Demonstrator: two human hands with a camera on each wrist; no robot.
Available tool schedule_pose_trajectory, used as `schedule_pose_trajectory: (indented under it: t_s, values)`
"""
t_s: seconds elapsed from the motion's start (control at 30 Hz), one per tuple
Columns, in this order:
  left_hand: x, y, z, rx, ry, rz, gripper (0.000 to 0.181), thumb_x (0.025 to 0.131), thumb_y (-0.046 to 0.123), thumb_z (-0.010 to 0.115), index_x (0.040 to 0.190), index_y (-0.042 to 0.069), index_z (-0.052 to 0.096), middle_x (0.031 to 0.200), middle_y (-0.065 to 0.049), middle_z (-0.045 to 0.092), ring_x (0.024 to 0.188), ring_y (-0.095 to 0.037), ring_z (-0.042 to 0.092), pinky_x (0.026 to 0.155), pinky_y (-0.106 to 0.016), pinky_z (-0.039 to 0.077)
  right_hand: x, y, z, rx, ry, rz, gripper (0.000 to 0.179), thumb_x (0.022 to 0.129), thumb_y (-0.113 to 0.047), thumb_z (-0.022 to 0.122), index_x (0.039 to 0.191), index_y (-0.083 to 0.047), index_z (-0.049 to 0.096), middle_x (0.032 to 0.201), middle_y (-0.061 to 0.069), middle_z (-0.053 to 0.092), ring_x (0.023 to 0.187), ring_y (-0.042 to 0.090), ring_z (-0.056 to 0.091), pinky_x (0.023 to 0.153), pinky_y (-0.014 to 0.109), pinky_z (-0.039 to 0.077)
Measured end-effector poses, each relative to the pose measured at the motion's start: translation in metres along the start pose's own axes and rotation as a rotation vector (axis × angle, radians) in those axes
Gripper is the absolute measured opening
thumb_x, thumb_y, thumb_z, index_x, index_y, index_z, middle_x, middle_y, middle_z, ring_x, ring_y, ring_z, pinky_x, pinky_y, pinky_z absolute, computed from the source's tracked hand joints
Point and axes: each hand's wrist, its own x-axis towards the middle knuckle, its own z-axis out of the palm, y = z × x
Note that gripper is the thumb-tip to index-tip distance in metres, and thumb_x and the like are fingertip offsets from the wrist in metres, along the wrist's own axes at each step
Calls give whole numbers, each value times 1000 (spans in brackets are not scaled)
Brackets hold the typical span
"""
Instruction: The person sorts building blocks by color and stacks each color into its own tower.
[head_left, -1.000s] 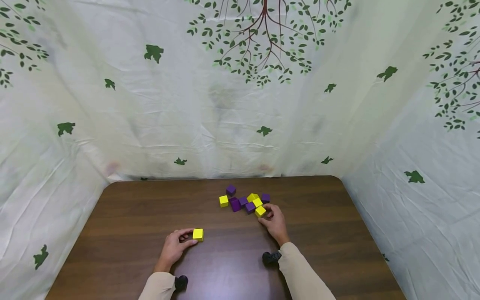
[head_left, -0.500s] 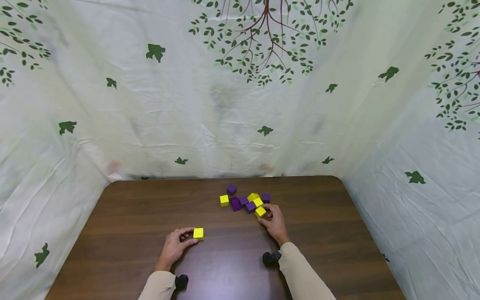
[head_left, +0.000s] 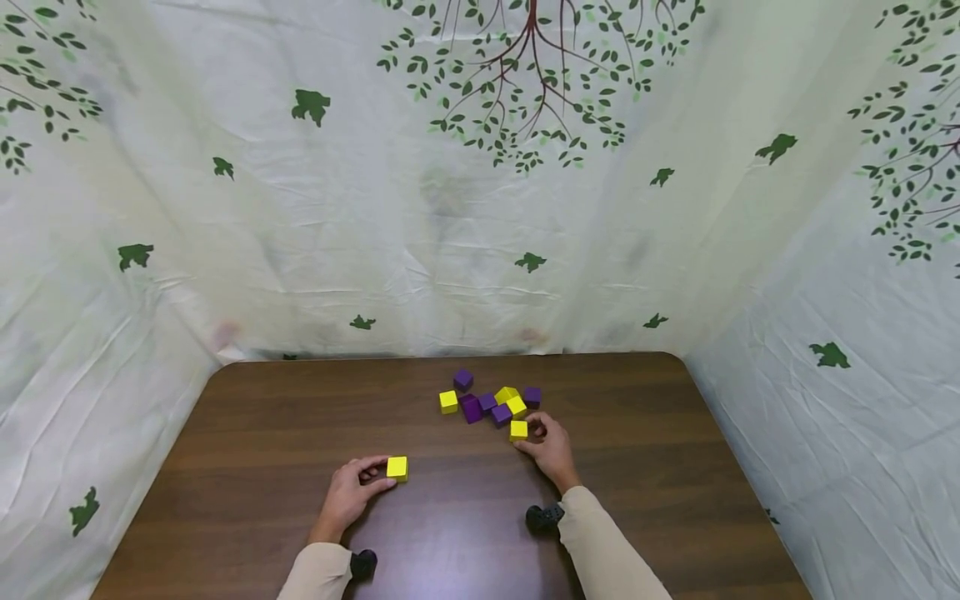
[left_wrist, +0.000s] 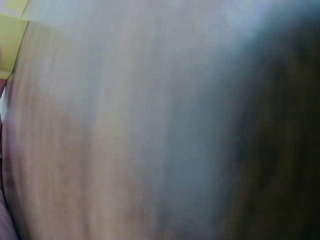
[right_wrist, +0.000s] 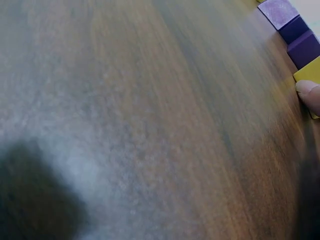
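On the left of the table, my left hand [head_left: 349,493] pinches a yellow cube [head_left: 397,469] between thumb and fingers; part of that yellow cube [left_wrist: 11,46] shows at the edge of the left wrist view. Farther right, my right hand [head_left: 551,448] grips a second yellow cube [head_left: 518,431] at the near side of a loose cluster. In the right wrist view only the thumb [right_wrist: 309,92] is visible, laid against the yellow cube [right_wrist: 310,71]. Just behind it sit a purple cube [head_left: 501,415] and another yellow cube [head_left: 516,406].
More purple and yellow cubes make up the cluster, including a yellow cube [head_left: 447,402] at its left and a purple cube [head_left: 462,380] at the back. They lie on a brown wooden table [head_left: 300,417]. A white leaf-printed cloth [head_left: 450,250] hangs behind.
The yellow cube in my right hand has turned and shifted slightly toward me, away from the yellow cube behind it. My left hand and its cube have stayed in place.
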Motion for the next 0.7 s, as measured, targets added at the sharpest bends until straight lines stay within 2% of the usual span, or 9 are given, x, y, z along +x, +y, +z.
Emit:
schedule_pose_trajectory:
  t_s: [0.47, 0.7]
  values:
    - [0, 0, 4, 1, -1, -1, 39, 75, 13, 83, 110, 4, 71, 87, -2, 60, 82, -16, 53, 74, -30, 44, -4, 4, -3, 11, 3, -20, 35, 75, -3, 81, 107, -7, 68, 92, 7, 61, 80, 18, 50, 70, 28, 46]
    - [0, 0, 2, 4, 5, -4, 39, 75, 13, 82, 111, 3, 71, 88, -4, 60, 83, -18, 52, 75, -31, 44, -11, -2, -1, 51, 4, -38, 34, 77, -3, 80, 108, -4, 68, 93, 9, 64, 80, 19, 54, 69, 27, 48]
